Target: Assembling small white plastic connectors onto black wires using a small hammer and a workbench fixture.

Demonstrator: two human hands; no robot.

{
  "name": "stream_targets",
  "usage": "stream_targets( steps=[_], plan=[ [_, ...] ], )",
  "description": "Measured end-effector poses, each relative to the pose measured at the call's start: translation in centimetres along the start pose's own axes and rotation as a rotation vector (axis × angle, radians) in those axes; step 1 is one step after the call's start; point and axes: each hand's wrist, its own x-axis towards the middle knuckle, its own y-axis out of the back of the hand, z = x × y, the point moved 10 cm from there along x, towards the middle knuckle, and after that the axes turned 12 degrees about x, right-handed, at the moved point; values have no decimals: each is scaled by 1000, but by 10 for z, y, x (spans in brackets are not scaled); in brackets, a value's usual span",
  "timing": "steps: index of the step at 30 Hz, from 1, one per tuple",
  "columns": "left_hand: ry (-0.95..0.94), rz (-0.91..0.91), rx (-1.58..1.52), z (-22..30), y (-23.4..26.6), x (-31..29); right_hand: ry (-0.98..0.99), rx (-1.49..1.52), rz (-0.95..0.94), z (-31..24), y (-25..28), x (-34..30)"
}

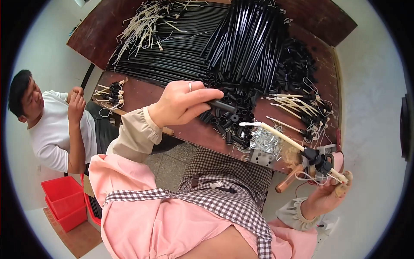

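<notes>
My left hand (179,103), wearing a ring, reaches over the table with its fingers pinched around a short black tube (221,106). A heap of short black sleeves (239,101) lies beneath that hand. At the right, my right hand (321,200) grips the lower end of a cream-coloured rod (282,137). The rod slants up to the left, with a white tip pointing toward the black tube but apart from it. Black fittings (318,160) sit around its lower part, and a thin white cord hangs by them. Some fingers of the right hand are hidden behind the rod's end.
Long black rods (246,39) cover the table's far side, with cream sticks (148,26) on top. Small metal pins (266,142) lie near a metal block (262,158). More corded rods (293,105) lie at right. A person (60,125) sits left, above red bins (64,198).
</notes>
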Motion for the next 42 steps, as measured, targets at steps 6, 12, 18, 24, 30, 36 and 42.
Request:
stream_targets(
  steps=[6, 12, 18, 24, 30, 36, 42],
  plan=[
    [-113, 33, -66, 30, -2, 6, 124, -36, -6, -22, 3, -6],
    [-124, 29, -77, 39, -9, 12, 160, -20, -24, -43, 22, -8],
    [-150, 7, -81, 71, 2, 23, 288, -172, -90, -61, 27, -15],
    [87, -155, -216, 96, 24, 27, 595, -493, 13, -111, 45, 3],
    [209, -185, -562, 108, 10, 11, 129, 412, -484, -100, 14, 15],
    [281, -221, -729, 111, -11, 0, 66, 395, -529, -90, 4, 9],
    [335, -213, -781, 106, -22, -9, 355, 291, -271, -104, 28, 9]
  ],
)
